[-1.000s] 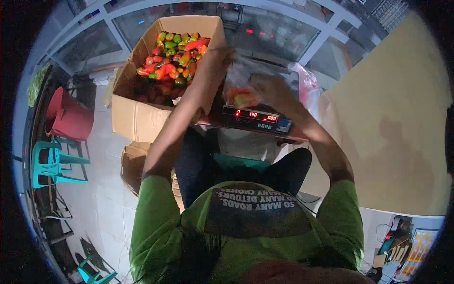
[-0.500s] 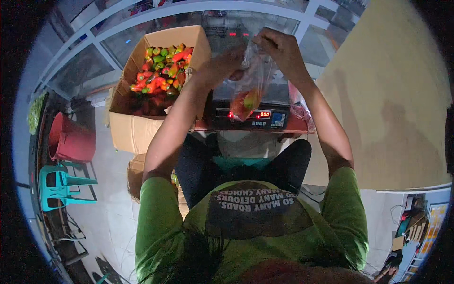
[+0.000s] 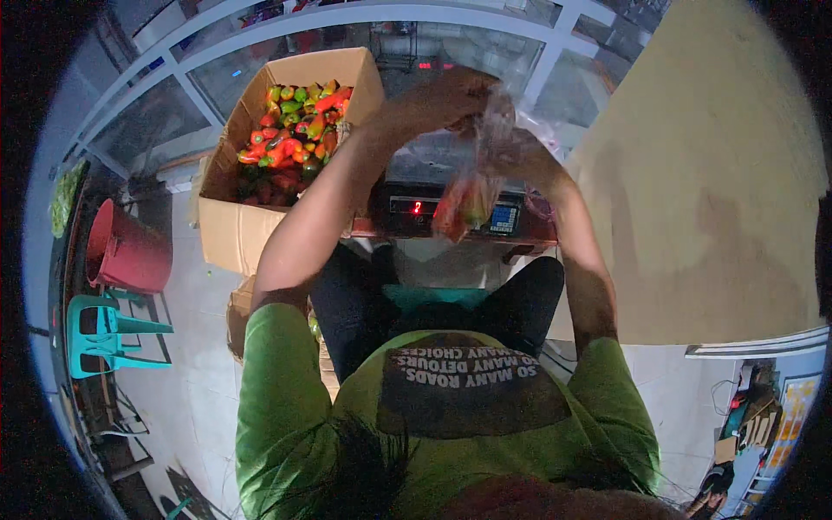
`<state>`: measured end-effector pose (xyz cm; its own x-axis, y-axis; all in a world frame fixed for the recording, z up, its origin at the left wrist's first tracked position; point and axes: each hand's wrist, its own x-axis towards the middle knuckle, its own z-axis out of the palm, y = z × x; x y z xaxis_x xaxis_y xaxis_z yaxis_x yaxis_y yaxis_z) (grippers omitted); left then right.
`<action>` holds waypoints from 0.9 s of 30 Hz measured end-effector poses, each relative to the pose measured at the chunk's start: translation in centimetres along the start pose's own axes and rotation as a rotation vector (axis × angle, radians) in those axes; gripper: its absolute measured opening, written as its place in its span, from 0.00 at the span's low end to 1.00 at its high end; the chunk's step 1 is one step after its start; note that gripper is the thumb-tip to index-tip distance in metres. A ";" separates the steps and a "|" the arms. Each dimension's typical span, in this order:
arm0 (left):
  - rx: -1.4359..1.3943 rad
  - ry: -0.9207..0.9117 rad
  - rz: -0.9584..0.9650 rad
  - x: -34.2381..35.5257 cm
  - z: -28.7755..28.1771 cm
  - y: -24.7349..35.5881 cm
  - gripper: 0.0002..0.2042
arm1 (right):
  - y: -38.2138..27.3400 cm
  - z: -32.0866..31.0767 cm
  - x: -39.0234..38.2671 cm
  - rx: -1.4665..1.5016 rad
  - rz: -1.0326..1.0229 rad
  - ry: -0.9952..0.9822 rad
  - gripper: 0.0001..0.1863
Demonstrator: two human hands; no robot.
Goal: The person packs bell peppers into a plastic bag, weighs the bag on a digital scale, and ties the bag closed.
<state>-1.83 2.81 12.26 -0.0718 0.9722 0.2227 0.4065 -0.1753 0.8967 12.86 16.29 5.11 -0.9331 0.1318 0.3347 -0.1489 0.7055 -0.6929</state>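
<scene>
A clear plastic bag (image 3: 490, 169) with red and green peppers (image 3: 464, 206) in its bottom hangs in front of the digital scale (image 3: 406, 208). Around the gathered neck of the bag, my right hand (image 3: 530, 160) is closed. My left hand (image 3: 468, 94) is higher and a little to the left, its fingers bent at the bag's upper part; shadow hides the fingertips. The bag covers part of the scale's lit display and keypad. Left of the scale, an open cardboard box (image 3: 290, 234) holds many red, green and orange peppers (image 3: 299, 130).
More thin plastic bags (image 3: 542, 130) lie right of the scale. A large tan board (image 3: 693, 199) leans at the right. On the left floor stand a red bin (image 3: 130, 247) and a turquoise plastic stool (image 3: 100, 336). Glass panes with white frames (image 3: 347, 33) run along the far side.
My right hand has moved down from the bag's top to its neck. My left hand has shifted up and right. The bag has swung slightly right, and the bunched plastic now stands above my hands.
</scene>
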 end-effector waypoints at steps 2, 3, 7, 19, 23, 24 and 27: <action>0.155 0.062 0.046 -0.1 -0.5 0.9 0.10 | -1.4 0.8 1.4 0.070 0.056 -0.045 0.20; 0.253 0.103 0.086 -0.2 -1.3 2.3 0.10 | -2.0 0.8 1.8 0.091 0.079 -0.055 0.19; -0.144 0.359 0.225 -1.8 -3.9 3.4 0.08 | -3.4 0.6 2.7 0.326 0.168 0.094 0.15; 0.029 0.247 -0.158 -2.7 5.0 -6.1 0.25 | 0.5 0.5 6.6 -0.006 0.140 0.247 0.12; -0.317 0.212 0.052 -1.8 5.5 -6.2 0.16 | -2.3 -2.0 7.3 -0.259 -0.120 0.218 0.08; -0.450 0.207 0.099 -1.6 5.6 -6.8 0.14 | -4.0 -3.2 7.1 -0.262 -0.120 0.219 0.08; -0.815 0.279 0.042 -2.1 5.9 -7.3 0.12 | -6.9 -5.7 6.2 0.005 -0.070 0.240 0.07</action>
<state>0.75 3.01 3.00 -0.3359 0.9077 0.2515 -0.3589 -0.3702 0.8568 9.97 16.19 15.63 -0.8161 0.2442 0.5238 -0.2129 0.7155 -0.6653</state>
